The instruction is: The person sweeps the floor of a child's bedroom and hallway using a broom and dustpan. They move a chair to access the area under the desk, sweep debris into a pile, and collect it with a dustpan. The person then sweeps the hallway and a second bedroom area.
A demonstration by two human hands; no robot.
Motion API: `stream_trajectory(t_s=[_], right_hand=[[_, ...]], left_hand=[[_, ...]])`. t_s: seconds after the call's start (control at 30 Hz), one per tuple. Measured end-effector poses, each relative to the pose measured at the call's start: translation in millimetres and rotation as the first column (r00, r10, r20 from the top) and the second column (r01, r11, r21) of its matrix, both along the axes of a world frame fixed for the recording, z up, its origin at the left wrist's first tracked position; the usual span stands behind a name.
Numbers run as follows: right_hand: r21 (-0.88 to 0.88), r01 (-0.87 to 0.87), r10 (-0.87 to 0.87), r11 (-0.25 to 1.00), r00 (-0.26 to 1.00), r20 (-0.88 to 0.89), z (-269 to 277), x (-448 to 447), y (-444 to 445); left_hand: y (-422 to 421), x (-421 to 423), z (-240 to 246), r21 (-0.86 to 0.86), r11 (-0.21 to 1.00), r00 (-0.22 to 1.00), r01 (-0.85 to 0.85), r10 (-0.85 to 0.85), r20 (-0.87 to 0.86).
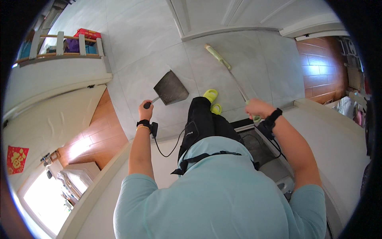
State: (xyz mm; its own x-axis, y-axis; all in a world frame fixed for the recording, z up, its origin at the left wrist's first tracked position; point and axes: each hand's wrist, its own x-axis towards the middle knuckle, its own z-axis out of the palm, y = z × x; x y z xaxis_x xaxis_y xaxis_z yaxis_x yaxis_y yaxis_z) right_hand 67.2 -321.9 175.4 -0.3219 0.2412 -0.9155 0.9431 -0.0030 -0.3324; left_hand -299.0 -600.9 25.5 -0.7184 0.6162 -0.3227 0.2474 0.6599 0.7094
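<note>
My left hand [145, 111] is closed around the black-ended handle of a dark dustpan [171, 89]. The pan's wide mouth faces up and right in the view, over the grey tiles; I cannot tell whether it touches them. In my right hand [259, 108] is the handle of a broom [238, 83] with a metal shaft and a light green head. The broom's head [217, 56] lies out ahead on the floor, to the right of the dustpan and apart from it. Between the two tools are my yellow-green clogs [211, 95].
Grey tiled floor [143, 35] spreads ahead, bounded by a white panelled door [220, 15]. A slatted rack [68, 47] with bags stands at upper left. Doorways at left and right show brown tiles [317, 65]. Cables hang from the bands on both my wrists.
</note>
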Motion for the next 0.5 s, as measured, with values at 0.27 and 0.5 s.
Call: stream_trajectory(t_s=[0.27,0.5], right_hand=[[-0.15,-0.408,0.39,0.9,0.911,-0.134,-35,-36,-107],[-0.257,-0.152,0.141,0.954,0.988,-0.06,5,-58,-91]], left_hand=[[-10,31,-34,0.011,0.996,0.986,-0.084,0.084,-0.143],[-34,24,-31,0.066,0.972,0.973,-0.227,0.23,-0.027]])
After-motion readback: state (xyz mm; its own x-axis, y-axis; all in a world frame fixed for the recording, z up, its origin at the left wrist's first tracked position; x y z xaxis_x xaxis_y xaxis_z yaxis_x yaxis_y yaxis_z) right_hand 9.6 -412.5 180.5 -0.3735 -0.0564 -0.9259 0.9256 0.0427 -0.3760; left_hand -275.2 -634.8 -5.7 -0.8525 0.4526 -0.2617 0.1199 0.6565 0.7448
